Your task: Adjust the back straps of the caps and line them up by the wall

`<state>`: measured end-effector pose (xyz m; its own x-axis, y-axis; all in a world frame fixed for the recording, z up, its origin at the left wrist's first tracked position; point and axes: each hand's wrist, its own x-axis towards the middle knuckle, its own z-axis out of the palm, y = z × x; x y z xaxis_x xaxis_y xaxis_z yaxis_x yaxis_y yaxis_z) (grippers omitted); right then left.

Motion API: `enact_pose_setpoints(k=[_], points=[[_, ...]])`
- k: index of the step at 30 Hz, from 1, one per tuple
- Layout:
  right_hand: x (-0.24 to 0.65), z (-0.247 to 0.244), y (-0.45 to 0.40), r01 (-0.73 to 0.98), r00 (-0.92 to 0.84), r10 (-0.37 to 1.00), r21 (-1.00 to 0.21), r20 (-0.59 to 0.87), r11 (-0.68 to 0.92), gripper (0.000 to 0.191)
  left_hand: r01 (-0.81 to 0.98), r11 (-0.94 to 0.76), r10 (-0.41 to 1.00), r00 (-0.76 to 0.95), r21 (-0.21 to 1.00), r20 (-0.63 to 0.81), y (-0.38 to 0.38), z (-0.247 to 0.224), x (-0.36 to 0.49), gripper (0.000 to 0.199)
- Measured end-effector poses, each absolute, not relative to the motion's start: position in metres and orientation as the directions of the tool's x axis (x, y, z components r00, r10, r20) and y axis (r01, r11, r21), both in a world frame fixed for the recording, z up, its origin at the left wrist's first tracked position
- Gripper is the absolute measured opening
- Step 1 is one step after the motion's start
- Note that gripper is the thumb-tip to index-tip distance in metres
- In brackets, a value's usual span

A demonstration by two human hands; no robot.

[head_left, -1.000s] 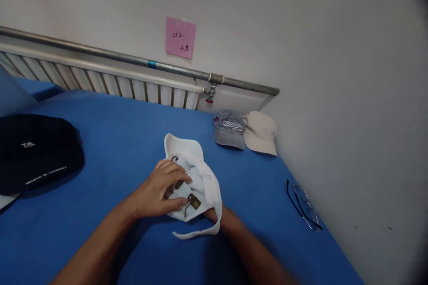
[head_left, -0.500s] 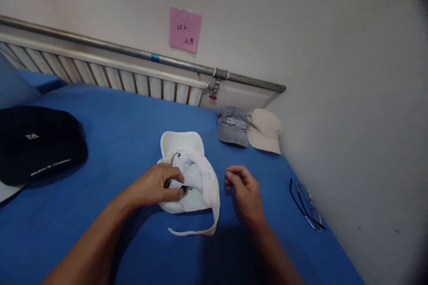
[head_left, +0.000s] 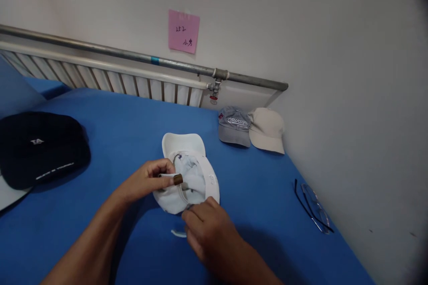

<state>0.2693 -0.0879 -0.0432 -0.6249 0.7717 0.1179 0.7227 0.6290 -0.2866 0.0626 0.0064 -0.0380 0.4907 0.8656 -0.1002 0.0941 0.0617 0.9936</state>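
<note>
At the left, a dark cap [head_left: 45, 149] lies on the blue sheet [head_left: 120, 120], well apart from the left hand [head_left: 145, 181], which pinches a brownish buckle [head_left: 178, 179] and its short band between thumb and fingers. The upturned white cap [head_left: 195, 176] lies just right of that hand, brim pointing away, while the right hand [head_left: 210, 227] sits curled at its near edge, a pale strap end [head_left: 179, 233] showing beside the fingers, though whether they grip it cannot be told. Farther right lie a grey cap [head_left: 234, 127], a beige cap [head_left: 266, 130] and glasses [head_left: 314, 208].
</note>
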Motion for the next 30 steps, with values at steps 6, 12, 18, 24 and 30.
enact_pose_setpoints(k=[6, 12, 18, 24, 30], points=[[0.271, -0.051, -0.094, 0.698, -0.657, 0.754, -0.360, 0.023, 0.619, 0.020, 0.098, 0.050, 0.877, 0.473, 0.994, -0.090, 0.008, -0.041, 0.060, 0.025], [0.270, -0.053, -0.088, 0.601, -0.721, 0.688, -0.417, 0.085, 0.681, 0.013, 0.105, 0.091, 0.864, 0.486, 0.990, -0.131, 0.009, -0.041, 0.058, 0.025], [0.276, -0.040, -0.081, 0.328, -0.425, 0.903, -0.920, 0.059, 0.214, 0.030, 0.069, 0.084, 0.820, 0.561, 0.994, -0.108, 0.009, -0.043, 0.058, 0.017], [0.274, -0.044, -0.076, -0.001, -0.253, 0.966, -0.999, -0.046, -0.048, 0.022, -0.008, 0.059, 0.746, 0.665, 0.998, -0.039, 0.006, -0.046, 0.068, 0.012], [0.277, -0.041, -0.075, 0.126, -0.295, 0.955, -0.992, -0.029, 0.009, 0.023, -0.023, 0.112, 0.725, 0.685, 0.993, -0.066, 0.006, -0.050, 0.069, 0.012]])
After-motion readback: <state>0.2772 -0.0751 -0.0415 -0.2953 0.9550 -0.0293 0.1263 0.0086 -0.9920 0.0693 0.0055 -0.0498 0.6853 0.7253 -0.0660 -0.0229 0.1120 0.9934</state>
